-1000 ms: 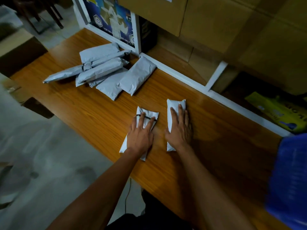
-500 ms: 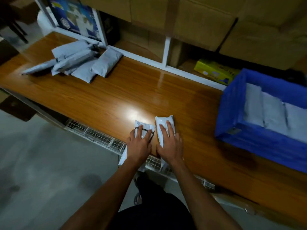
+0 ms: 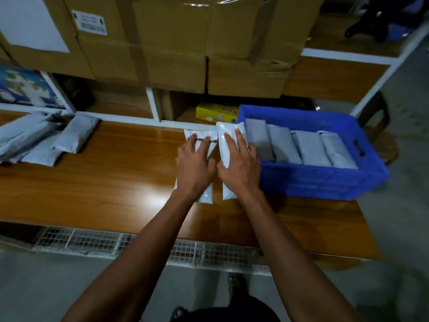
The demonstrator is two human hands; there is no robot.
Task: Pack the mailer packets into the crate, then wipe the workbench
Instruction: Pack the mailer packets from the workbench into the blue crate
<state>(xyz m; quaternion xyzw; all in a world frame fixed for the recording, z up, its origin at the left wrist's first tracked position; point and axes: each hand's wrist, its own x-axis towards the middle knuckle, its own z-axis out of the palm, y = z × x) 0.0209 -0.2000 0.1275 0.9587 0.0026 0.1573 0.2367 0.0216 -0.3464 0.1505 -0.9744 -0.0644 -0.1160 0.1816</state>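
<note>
My left hand [image 3: 193,168] grips a white mailer packet [image 3: 205,195] with a dark band across its top. My right hand [image 3: 239,168] grips a second white packet [image 3: 226,138], whose far end overlaps the left rim of the blue crate [image 3: 313,184]. Both packets are side by side, fingers spread over them and thumbs tucked at their inner edges. Several grey packets [image 3: 308,147] lie in a row inside the crate. A pile of grey packets [image 3: 46,140] sits at the far left of the wooden workbench [image 3: 104,182].
Large cardboard boxes [image 3: 174,43] fill the white-framed shelf behind the bench. A yellow box [image 3: 216,112] sits in the cubby behind the crate. A wire mesh rack [image 3: 92,240] runs below the bench's front edge.
Both hands have carried the two white packets from the bench's front edge up and rightward to the crate's left rim. The view has swung right, bringing the whole crate into sight.
</note>
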